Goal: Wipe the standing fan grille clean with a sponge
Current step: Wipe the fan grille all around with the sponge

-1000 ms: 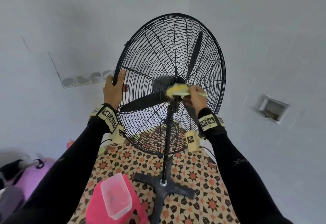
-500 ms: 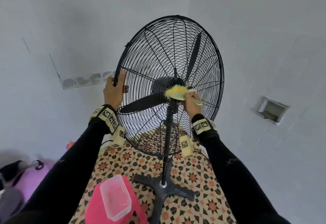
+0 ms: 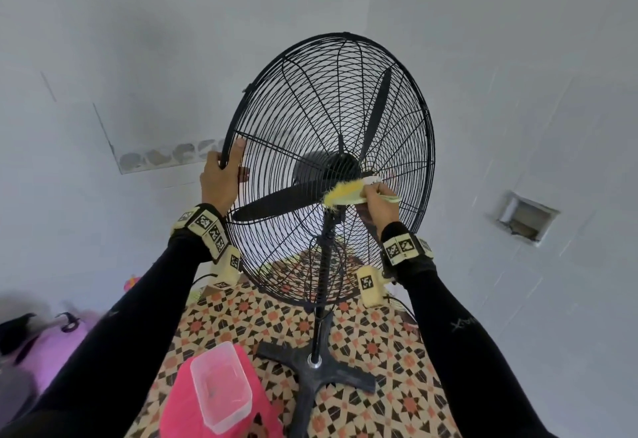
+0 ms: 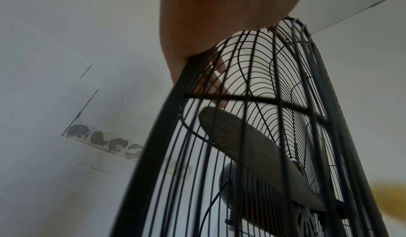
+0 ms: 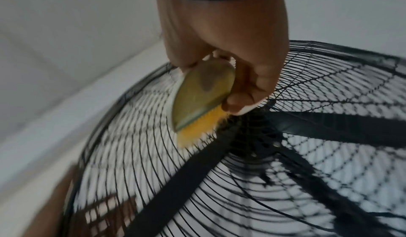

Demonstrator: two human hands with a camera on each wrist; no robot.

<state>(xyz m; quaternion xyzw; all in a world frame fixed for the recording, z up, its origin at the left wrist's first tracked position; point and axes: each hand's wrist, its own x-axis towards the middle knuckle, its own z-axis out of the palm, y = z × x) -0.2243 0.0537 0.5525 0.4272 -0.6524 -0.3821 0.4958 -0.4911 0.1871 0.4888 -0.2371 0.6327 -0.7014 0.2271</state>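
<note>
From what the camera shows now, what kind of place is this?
Probably a plain room in a home, perhaps a utility corner: patterned floor tiles, bare pale tiled walls, a black standing fan and a pink plastic stool.

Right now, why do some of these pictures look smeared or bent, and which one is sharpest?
Head view: sharpest, evenly lit, though the wide lens bends the walls; the sponge is slightly soft. Left wrist view: dim, the left hand a close blur gripping the fan grille. Right wrist view: motion smear across the grille wires, while the right hand and the sponge stay fairly clear.
</note>
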